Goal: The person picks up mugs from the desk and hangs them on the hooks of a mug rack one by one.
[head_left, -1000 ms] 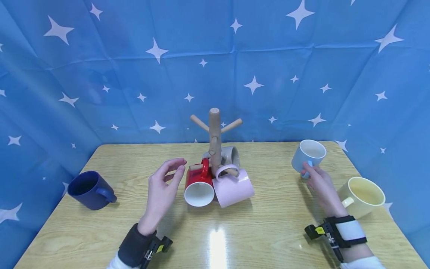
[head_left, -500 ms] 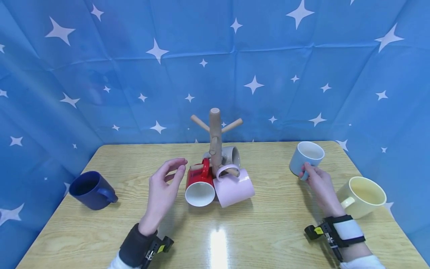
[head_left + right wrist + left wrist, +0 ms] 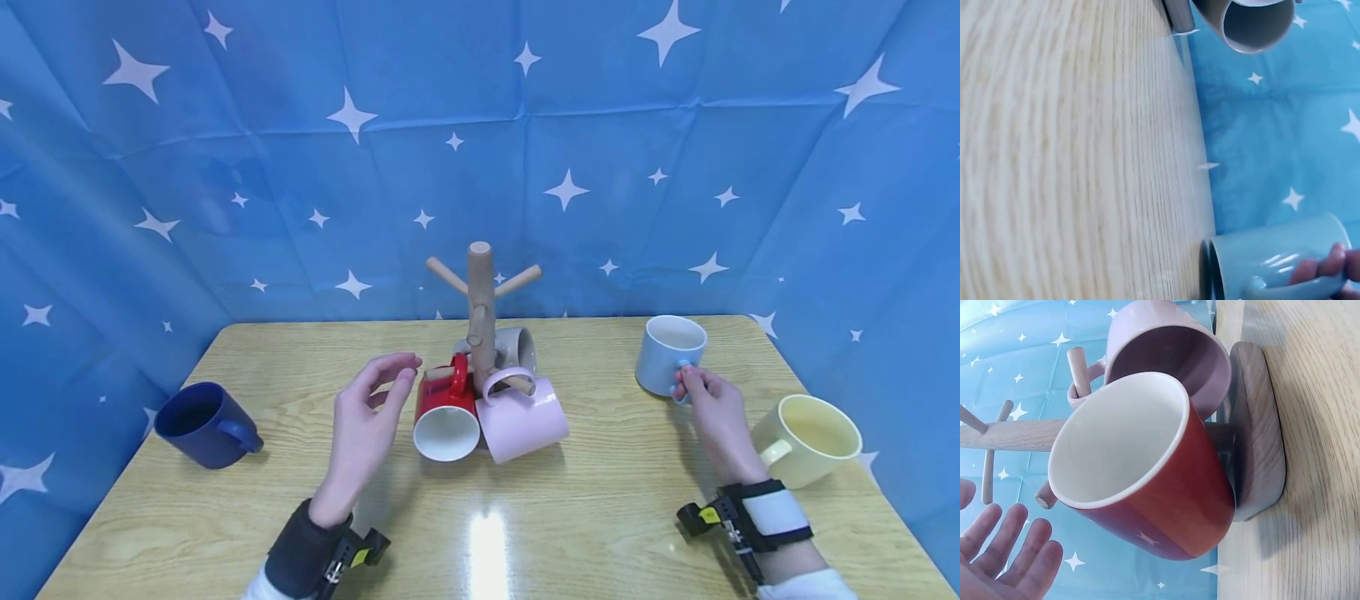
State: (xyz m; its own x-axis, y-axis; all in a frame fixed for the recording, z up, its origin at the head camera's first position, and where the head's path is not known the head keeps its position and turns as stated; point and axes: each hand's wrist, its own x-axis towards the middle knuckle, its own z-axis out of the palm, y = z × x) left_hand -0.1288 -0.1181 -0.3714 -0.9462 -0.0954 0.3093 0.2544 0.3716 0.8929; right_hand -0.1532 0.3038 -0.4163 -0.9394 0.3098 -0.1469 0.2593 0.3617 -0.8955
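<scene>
My right hand point(image 3: 716, 408) pinches the handle of a light blue mug point(image 3: 660, 367) at the back right. The mug stands upright, its base close to the tabletop in the right wrist view, where my fingers point(image 3: 1329, 262) curl at the handle. My left hand point(image 3: 367, 417) is held in the air left of a wooden mug tree point(image 3: 480, 292), fingers loosely bent, holding nothing. Closest to it, a red mug point(image 3: 1191, 500) with a white inside hangs by its handle on a low peg. A pink mug point(image 3: 525, 421) hangs beside it; a grey mug point(image 3: 519, 346) hangs behind, partly hidden by the trunk.
A dark blue mug point(image 3: 202, 425) stands at the table's left edge. To the right, a pale yellow mug point(image 3: 806, 442) stands just beside my right wrist. Bare upper pegs point(image 3: 519, 280) stick out from the tree. A blue star-patterned cloth point(image 3: 480, 183) hangs behind the table point(image 3: 600, 517).
The light blue mug has shifted left and turned a little in my right hand, its handle now toward the right front. My left hand has stayed in place.
</scene>
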